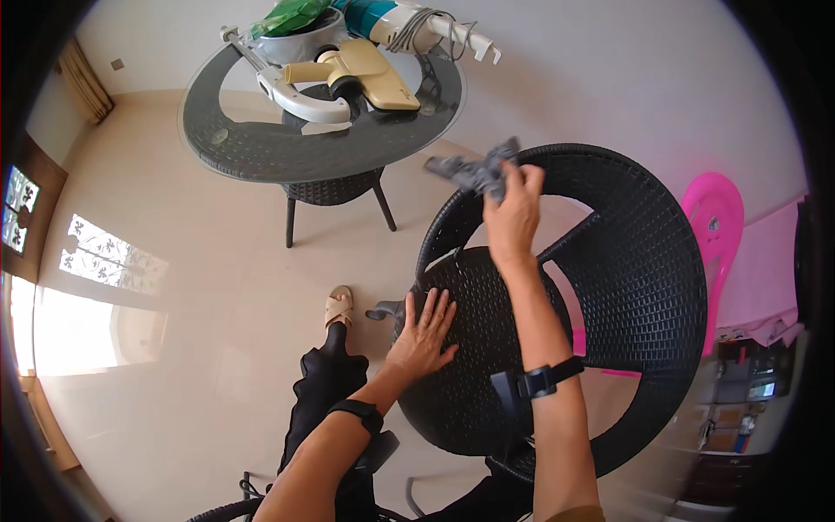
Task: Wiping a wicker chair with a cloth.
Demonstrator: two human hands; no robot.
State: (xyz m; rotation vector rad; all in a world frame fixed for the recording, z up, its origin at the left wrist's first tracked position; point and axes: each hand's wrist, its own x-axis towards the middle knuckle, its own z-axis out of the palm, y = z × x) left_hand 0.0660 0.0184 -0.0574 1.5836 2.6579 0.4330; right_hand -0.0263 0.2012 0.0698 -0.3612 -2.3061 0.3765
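Observation:
My right hand (513, 213) grips a crumpled grey cloth (478, 174) over the upper rim of a black woven chair (622, 252); the cloth is slightly blurred. My left hand (424, 333) lies flat on the round seat (470, 374) of that chair, fingers spread and pointing away from me. Beside its fingertips, a dark grey piece (384, 311) sticks out past the seat's left edge; I cannot tell what it is. Dark bands circle both my forearms.
A round glass-topped woven table (261, 161) stands beyond, bearing a yellowish vacuum head (374, 74), a white curved handle (304, 103), a teal-and-white appliance (409, 26) with a cord, and a bowl (300, 39). A pink plastic chair (715, 213) is behind the black one. My sandalled foot (339, 304) rests on shiny tiles.

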